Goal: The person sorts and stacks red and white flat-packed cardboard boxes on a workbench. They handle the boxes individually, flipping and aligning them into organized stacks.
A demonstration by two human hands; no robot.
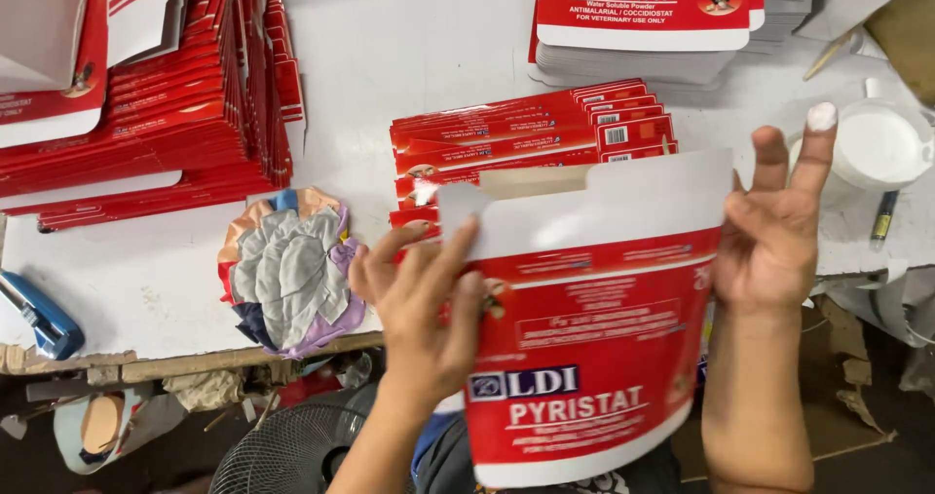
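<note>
I hold a flat red and white printed carton blank (584,328) upright over the table's front edge. My left hand (424,299) grips its left edge, thumb on the white flap at the top. My right hand (774,231) supports its right edge with the fingers spread; white glue coats one fingertip. Behind the blank lies a fanned row of folded red cartons (531,138) on the white table (409,36).
Large stacks of red carton blanks (146,104) fill the back left, and another pile of blanks (643,26) sits at the back. A multicoloured rag (287,270) lies left of my hand. A white glue cup (877,143), a blue stapler (39,314) and a fan (292,450) below.
</note>
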